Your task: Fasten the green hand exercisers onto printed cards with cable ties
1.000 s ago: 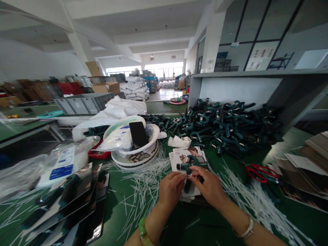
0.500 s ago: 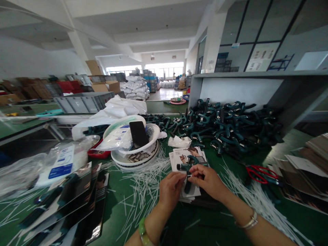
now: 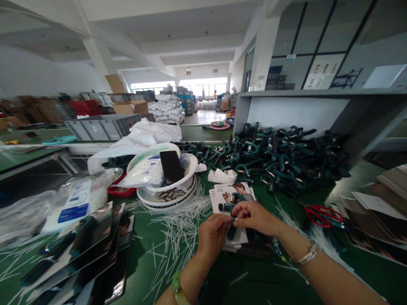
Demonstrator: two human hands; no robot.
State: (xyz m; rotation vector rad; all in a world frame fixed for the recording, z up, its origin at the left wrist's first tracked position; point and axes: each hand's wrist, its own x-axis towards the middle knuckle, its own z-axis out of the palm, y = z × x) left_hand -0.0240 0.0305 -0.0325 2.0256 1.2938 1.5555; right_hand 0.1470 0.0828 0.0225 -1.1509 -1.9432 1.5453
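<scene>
My left hand point(image 3: 213, 237) and my right hand point(image 3: 254, 218) meet fingertip to fingertip over a dark green C-shaped tool point(image 3: 232, 231) with a dark handle. Both are closed in a pinch. A small white bit of cable tie point(image 3: 235, 219) shows between the fingertips; most of it is hidden. The tool lies on the top one of a stack of printed cards point(image 3: 219, 192), its handle pointing towards me. My right fingers cover part of the tool's middle.
Loose white cable ties point(image 3: 178, 228) are strewn left of the cards. Behind lies a heap of green tools point(image 3: 280, 156). White bowls point(image 3: 190, 192) hold metal parts and a phone point(image 3: 171, 166). Red-handled scissors point(image 3: 322, 215) lie right, near more cards point(image 3: 375, 212). Carded tools point(image 3: 82, 250) overlap at left.
My right hand has shifted slightly left and down, its fingers covering more of the tool. My left hand stays almost in place, still pinching. The tool remains on the card.
</scene>
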